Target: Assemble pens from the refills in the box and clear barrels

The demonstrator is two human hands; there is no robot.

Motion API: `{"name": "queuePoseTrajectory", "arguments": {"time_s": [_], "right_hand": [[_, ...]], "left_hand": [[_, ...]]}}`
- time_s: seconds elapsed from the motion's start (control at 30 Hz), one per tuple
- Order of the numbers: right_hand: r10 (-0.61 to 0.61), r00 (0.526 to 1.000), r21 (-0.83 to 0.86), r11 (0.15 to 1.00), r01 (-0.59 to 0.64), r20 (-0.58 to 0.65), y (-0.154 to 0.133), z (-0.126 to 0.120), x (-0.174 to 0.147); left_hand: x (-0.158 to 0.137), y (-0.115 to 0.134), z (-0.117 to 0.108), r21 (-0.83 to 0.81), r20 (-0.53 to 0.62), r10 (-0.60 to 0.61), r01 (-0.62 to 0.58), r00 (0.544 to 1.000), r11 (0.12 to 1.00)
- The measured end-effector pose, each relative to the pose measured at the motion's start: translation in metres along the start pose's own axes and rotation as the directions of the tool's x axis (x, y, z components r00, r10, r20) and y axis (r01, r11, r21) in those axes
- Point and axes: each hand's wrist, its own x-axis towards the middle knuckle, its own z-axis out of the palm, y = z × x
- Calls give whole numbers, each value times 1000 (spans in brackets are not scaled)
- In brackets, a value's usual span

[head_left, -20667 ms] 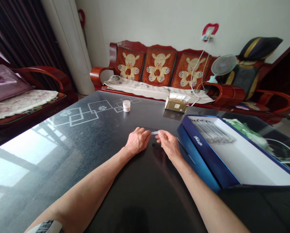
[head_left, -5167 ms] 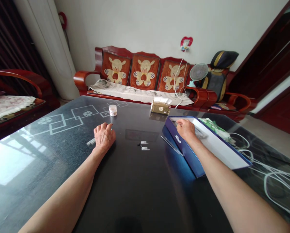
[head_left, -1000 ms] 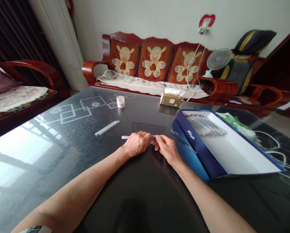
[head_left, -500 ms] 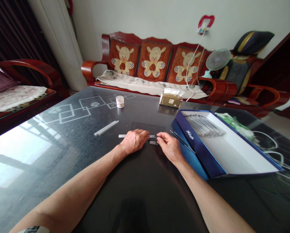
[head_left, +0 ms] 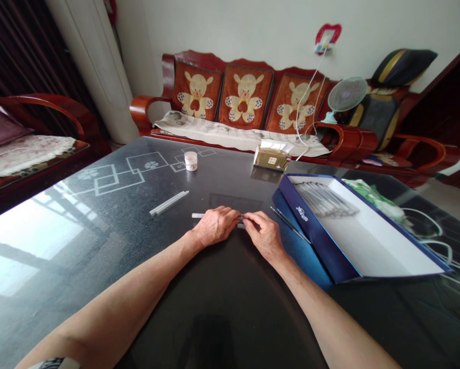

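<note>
My left hand (head_left: pixel 219 225) is closed over a slim whitish pen barrel (head_left: pixel 197 216), whose left end sticks out past the wrist side. Against its fingertips, my right hand (head_left: pixel 266 233) pinches at the barrel's right end; the small part between the fingers is mostly hidden. Just below the meeting fingertips lies a short clear piece (head_left: pixel 241 226), like a pen cap, partly covered. Two more whitish barrels (head_left: pixel 168 203) rest side by side on the dark table (head_left: pixel 199 287), left of my hands. Thin dark pen refills (head_left: pixel 291 225) lie right of my right hand.
A blue box with a white inside (head_left: pixel 383 241) stands at the right, holding many slim pens (head_left: pixel 324 199). Farther back are a small white tub (head_left: pixel 190 161) and a tissue pack (head_left: pixel 271 157). White cables (head_left: pixel 443 246) and a green-white bag (head_left: pixel 376 197) lie beyond the box.
My right hand has moved a little left, so its fingertips now meet those of my left hand. The gap between them has closed, and the barrel has shifted slightly right.
</note>
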Motion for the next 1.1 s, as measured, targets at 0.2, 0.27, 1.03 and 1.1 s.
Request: {"name": "queuePoseTrajectory", "arguments": {"time_s": [0.2, 0.27, 1.03, 1.1], "right_hand": [[106, 994, 40, 994, -104, -40, -3, -3, 1], [256, 961, 88, 965, -247, -103, 4, -7, 3], [248, 968, -754, 630, -184, -30, 23, -39, 3], [286, 956, -788, 571, -230, -72, 29, -44, 3]], "left_hand": [[0, 2, -1, 4, -17, -5, 5, 1000, 1000], [0, 1, -3, 28, -35, -57, 58, 998, 998], [-1, -7, -1, 181, -84, -60, 75, 995, 981], [1, -6, -3, 186, -96, -12, 30, 995, 982]]}}
